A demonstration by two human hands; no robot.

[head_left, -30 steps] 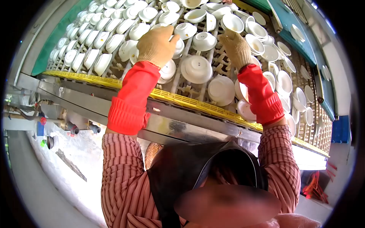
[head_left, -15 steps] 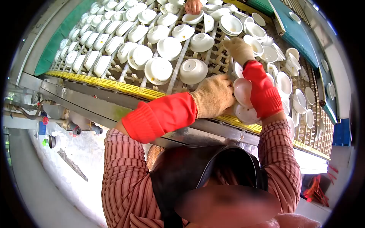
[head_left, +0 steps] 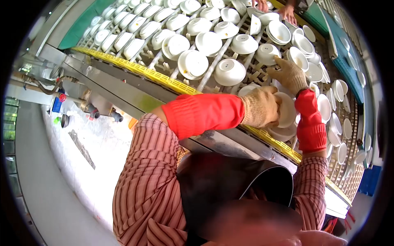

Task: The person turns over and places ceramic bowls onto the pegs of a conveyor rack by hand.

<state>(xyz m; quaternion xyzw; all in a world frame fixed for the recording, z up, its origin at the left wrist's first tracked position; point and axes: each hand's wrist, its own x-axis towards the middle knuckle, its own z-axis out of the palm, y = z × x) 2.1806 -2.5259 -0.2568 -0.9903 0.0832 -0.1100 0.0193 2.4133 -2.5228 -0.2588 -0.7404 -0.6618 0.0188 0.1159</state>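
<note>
My left hand, in a tan knit glove with a red cuff, is closed on the edge of a white bowl near the belt's yellow edge. Below that bowl another white dish shows partly. My right hand, gloved alike, is just beyond it with thumb and forefinger apart. Its fingertips are beside an upside-down white bowl; whether they touch it I cannot tell. A second overturned bowl sits left of my hands.
Rows of overturned white bowls and dishes cover the pegged conveyor, bordered by a yellow strip. Loose and stacked bowls crowd the right side. Another person's hands are at the far edge. A metal rail runs along the front.
The view has shifted, so the belt appears farther right. An overturned bowl now stands beside my right fingertips, where bare belt showed before. A second hand of the other person has appeared.
</note>
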